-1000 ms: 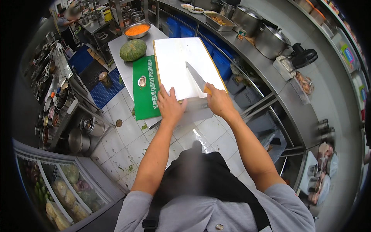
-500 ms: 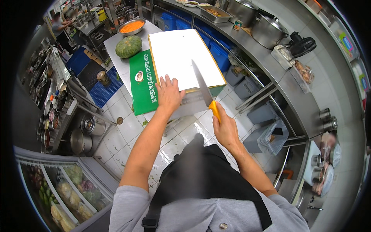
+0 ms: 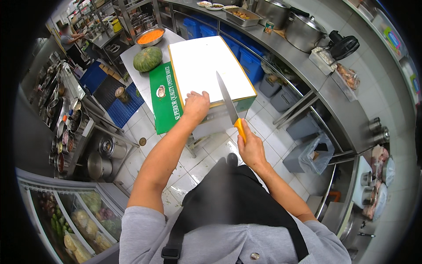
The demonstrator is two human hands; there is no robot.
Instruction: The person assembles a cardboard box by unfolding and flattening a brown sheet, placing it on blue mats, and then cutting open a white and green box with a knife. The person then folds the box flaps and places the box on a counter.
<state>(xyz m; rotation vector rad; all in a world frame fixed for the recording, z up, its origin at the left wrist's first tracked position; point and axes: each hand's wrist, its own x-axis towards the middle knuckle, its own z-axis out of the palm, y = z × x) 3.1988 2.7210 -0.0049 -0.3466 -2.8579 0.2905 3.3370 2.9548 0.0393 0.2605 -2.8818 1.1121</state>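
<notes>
In my right hand [image 3: 252, 145] is a large kitchen knife [image 3: 227, 97] with an orange handle. Its long blade points away from me and lies over the near right part of a white cutting board [image 3: 202, 61]. The board rests on top of a box with a green flap [image 3: 168, 94] hanging out to the left. My left hand [image 3: 197, 106] is at the board's near left edge, its fingers curled in. What may be under those fingers is hidden. A whole green pumpkin [image 3: 147, 59] sits left of the board.
Behind the pumpkin, a metal bowl of shredded orange food [image 3: 150, 37] stands on the table [image 3: 127, 57]. A steel counter [image 3: 303, 72] with pots curves along the right, grey bins [image 3: 303, 158] below it. A glass-topped chest of produce [image 3: 72, 215] is at lower left.
My left hand has drawn nearer to me and to the right, its spread fingers now curled. The knife has shifted slightly left and down, still in my right hand.
</notes>
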